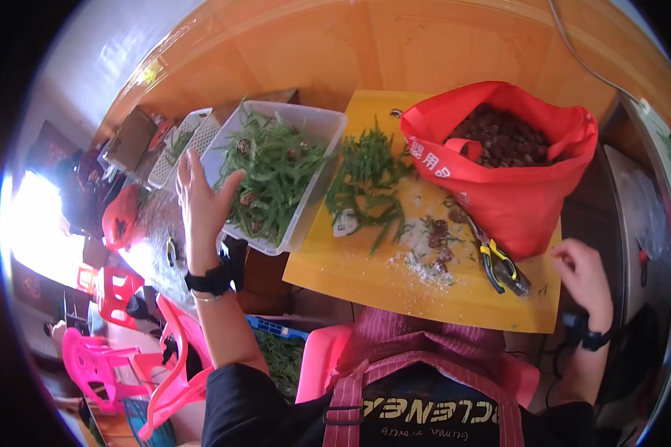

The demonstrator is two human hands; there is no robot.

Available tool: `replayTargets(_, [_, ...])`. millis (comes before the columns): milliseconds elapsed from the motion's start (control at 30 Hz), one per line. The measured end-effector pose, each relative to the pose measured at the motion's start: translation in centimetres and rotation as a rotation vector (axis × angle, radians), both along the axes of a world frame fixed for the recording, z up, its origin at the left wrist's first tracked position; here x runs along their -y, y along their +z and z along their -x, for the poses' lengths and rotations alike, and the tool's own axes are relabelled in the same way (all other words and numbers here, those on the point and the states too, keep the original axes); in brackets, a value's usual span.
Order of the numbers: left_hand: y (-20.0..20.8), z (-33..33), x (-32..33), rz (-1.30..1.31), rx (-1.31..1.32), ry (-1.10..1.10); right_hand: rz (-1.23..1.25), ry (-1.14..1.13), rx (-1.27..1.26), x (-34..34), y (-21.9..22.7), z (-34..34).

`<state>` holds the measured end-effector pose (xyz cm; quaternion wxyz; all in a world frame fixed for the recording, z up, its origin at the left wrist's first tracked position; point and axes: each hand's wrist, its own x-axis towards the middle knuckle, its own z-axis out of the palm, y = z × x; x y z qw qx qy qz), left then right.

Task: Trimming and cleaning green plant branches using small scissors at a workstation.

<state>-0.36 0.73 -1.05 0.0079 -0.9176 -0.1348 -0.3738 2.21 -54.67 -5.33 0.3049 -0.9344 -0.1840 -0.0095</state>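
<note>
Here's your left hand (pixel 203 197), up at the left side of the clear plastic bin (pixel 317 179), fingers raised, thumb stretched wide, nothing in the grasp! From this angle you can't tell whether it touches the rim. The bin sits over the left edge of the yellow tabletop (pixel 335 272), loaded with green sprigs (pixel 279 160), a few brown lumps showing among the leaves.

Over to your right hand (pixel 583 274), low beside the right edge near the close right corner, fingers curled loosely inward; whether anything sits inside that curl, you cannot tell.

Just left of it and farther back, the red bag (pixel 525 212) stands upright at the right edge, mouth open, filled with dark brown pieces (pixel 503 134). In front of the bag lie your pliers (pixel 490 257), yellow-and-black handles pointing toward the near right corner, a dark object (pixel 520 287) right beside them.

Centre stage, brown clumps (pixel 440 246) lie in a scatter of white crumbs (pixel 427 277) toward the near edge. Between those and the bin, a loose heap of greenery (pixel 369 167) spreads back toward the far edge, a white tag (pixel 344 223) at its near left end.
</note>
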Motion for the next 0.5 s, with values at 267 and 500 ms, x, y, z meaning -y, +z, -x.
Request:
replayTargets(267, [-0.1, -0.3, 14.3, 0.956, 0.01, -0.707, -0.1, -0.266, -0.078, 13.7, -5.6, -11.5])
replayTargets(500, [-3.9, -1.2, 19.0, 1.079, -0.342, -0.862, -1.026, -0.465, -0.268, 11.1, -6.4, -19.6])
